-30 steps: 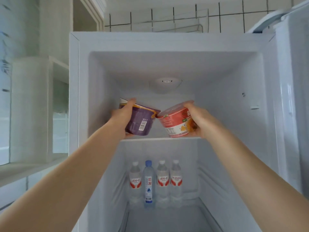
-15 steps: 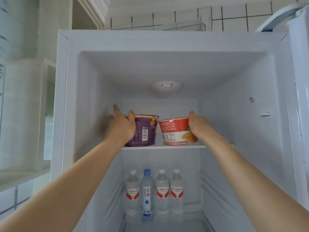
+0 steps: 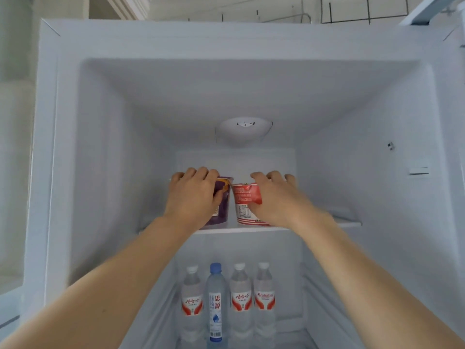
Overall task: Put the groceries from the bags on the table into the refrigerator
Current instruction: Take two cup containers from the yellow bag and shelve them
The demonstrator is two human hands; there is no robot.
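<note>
A purple noodle cup (image 3: 222,205) and a red noodle cup (image 3: 245,207) stand upright side by side on the top shelf (image 3: 251,229) of the open refrigerator (image 3: 100,147). My left hand (image 3: 193,197) grips the purple cup, fingers curled over its rim and thumb across its front. My right hand (image 3: 271,197) grips the red cup the same way, thumb on its front label. Both hands cover much of the cups.
Below the shelf stand several water bottles (image 3: 240,303) in a row, one with a blue cap (image 3: 215,306). A round light housing (image 3: 244,131) sits on the ceiling at the back. The open door's edge (image 3: 427,11) shows at top right.
The tilted cups were set upright on the shelf. Both hands moved from the cups' outer sides to over their tops and pushed them deeper in. The view moved closer.
</note>
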